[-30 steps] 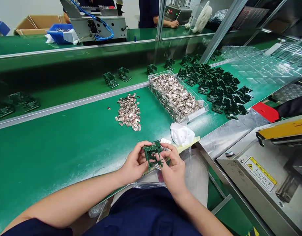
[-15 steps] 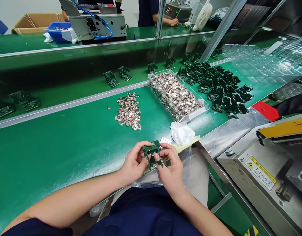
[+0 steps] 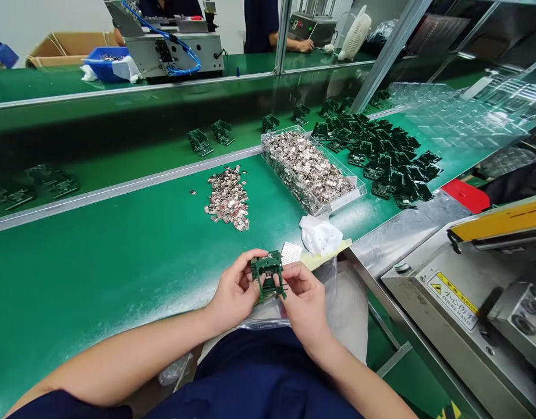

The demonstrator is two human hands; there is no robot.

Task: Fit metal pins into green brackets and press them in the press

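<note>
- Hands meet at the near edge of the tabletop (image 3: 97,279), just above the person's lap: the left hand (image 3: 235,291) is closed round the left side of a small green frame (image 3: 268,276), thumb over its top, and the right hand (image 3: 305,299) pinches its right side with fingertips curled in.
- Frame is held upright between both hands, off the surface, just beside a small silver plate (image 3: 290,252) lying at the near edge.
- Judging by the grip, the step in hand looks like fitting or checking a part on the frame; the next move likely calls for a steady left hold while the right fingertips do the fine work.
- Loose metal clips (image 3: 229,198) lie in a heap mid-tabletop; a clear tray (image 3: 309,169) full of them sits toward the right, with a pile of green frames (image 3: 381,151) beyond it.
- White cloth (image 3: 320,235) lies near the right edge, by a machine (image 3: 468,291) bearing a warning label.
</note>
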